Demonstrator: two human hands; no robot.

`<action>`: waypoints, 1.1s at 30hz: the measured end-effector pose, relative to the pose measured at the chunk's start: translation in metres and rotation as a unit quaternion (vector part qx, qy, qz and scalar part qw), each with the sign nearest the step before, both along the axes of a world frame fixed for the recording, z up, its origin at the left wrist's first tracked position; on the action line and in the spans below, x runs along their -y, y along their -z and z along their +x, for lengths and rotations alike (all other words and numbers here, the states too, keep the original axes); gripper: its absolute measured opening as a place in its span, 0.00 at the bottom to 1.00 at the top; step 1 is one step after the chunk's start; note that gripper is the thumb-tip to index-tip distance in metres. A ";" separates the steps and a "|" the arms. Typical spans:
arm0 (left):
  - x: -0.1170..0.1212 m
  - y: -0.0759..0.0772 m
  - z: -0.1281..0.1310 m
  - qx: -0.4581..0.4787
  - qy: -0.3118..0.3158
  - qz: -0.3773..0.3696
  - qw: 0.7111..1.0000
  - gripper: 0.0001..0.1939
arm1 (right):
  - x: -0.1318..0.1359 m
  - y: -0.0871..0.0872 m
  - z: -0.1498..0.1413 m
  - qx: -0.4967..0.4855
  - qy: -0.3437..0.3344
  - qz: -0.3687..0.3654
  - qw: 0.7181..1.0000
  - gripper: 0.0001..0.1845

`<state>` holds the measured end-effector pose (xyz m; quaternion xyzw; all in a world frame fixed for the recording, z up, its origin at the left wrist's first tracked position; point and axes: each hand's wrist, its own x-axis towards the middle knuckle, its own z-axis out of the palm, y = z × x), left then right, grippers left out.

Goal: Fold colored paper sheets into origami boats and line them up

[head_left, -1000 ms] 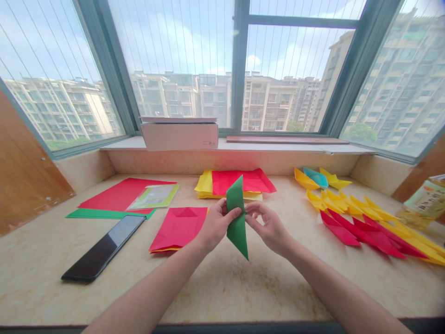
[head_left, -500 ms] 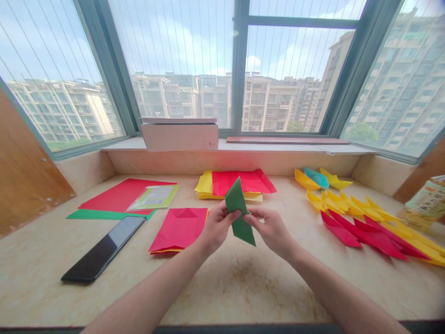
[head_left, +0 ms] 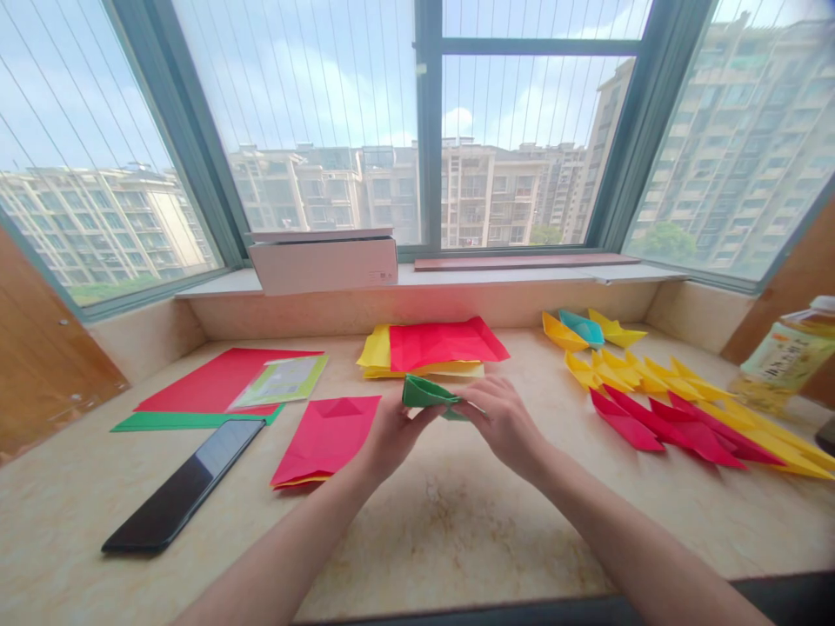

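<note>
Between my two hands, above the middle of the counter, is a folded piece of green paper [head_left: 427, 394], seen nearly edge-on with its layers parted at the left end. My left hand [head_left: 393, 430] pinches its left side between thumb and fingers. The right side is gripped by my right hand [head_left: 501, 419], its thumb underneath and fingers over the far side. A stack of folded red paper [head_left: 330, 436] lies just left of my left hand. Behind the hands rests a pile of red and yellow paper sheets [head_left: 447, 342].
Several folded paper boats [head_left: 652, 378], yellow, red and blue, stand at the right, near a bottle [head_left: 786, 352]. At the left lie a black phone [head_left: 186, 487], red sheets [head_left: 202, 378], a green sheet [head_left: 170, 422] and a clear packet [head_left: 280, 382]. A white box [head_left: 326, 263] sits on the sill.
The green paper has tipped from upright to nearly flat, and its layers now show parted. My right hand has turned over it. The view has shifted slightly to the right.
</note>
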<state>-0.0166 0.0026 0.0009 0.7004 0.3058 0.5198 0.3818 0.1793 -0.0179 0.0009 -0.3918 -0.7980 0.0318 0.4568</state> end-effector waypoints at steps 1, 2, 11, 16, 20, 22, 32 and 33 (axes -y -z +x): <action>0.000 -0.001 -0.003 -0.036 0.000 0.021 0.999 0.08 | 0.000 -0.001 0.002 0.011 -0.002 0.020 1.000 0.10; 0.000 -0.002 -0.007 -0.065 0.002 0.046 0.997 0.08 | 0.000 -0.001 0.004 0.017 -0.012 0.031 0.999 0.11; 0.007 -0.005 -0.016 -0.140 0.041 0.176 0.973 0.10 | 0.008 -0.006 0.004 0.044 -0.062 0.077 0.994 0.11; 0.004 -0.001 -0.014 -0.141 0.011 0.201 0.969 0.15 | 0.003 -0.001 0.008 0.032 -0.030 0.104 0.994 0.13; -0.006 0.006 -0.016 -0.137 -0.047 0.255 0.956 0.21 | -0.007 0.009 0.009 -0.018 0.004 0.119 0.993 0.20; -0.007 0.007 -0.018 -0.146 -0.076 0.284 0.944 0.22 | -0.010 0.012 0.009 -0.033 -0.019 0.102 0.994 0.21; 0.006 0.004 -0.018 -0.194 -0.038 0.325 0.925 0.26 | -0.002 0.007 -0.002 -0.209 -0.119 -0.117 0.964 0.14; 0.007 0.005 -0.017 -0.203 -0.026 0.330 0.922 0.27 | -0.003 0.005 -0.002 -0.231 -0.124 -0.133 0.956 0.14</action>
